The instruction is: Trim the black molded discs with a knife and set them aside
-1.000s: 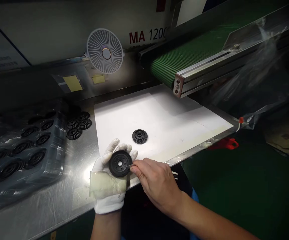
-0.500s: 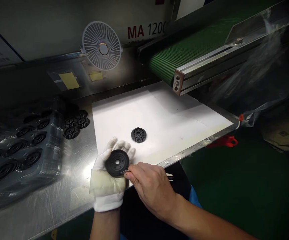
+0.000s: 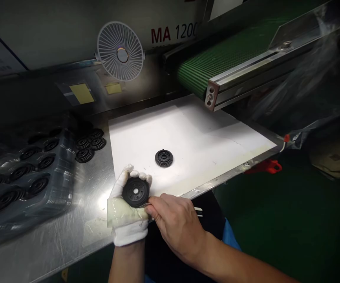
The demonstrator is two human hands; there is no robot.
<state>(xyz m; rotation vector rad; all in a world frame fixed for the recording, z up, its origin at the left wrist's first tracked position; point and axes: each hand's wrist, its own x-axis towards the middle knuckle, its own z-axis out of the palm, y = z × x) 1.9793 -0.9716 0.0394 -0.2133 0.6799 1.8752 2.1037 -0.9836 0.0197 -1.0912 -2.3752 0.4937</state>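
Note:
My left hand, in a white glove with a pale patch over the palm and wrist, has its fingers curled round a black ribbed plastic wheel with a hole in its centre. My bare right hand is closed on what looks like a small knife; its pale handle end sticks out behind the hand. A thin sliver of blade shows at the wheel's lower right edge, the rest hidden by my fingers. Another black wheel lies flat on the white sheet just beyond my hands.
Left on the metal table are several stacked black wheels and a clear plastic tray of more wheels. A round fan stands at the back. A green conveyor overhangs the sheet. A red handle juts from the right edge.
My left fingers have curled in more closely round the wheel, which has shifted slightly left. The right hand keeps the tool at the wheel's edge. The view has moved a little.

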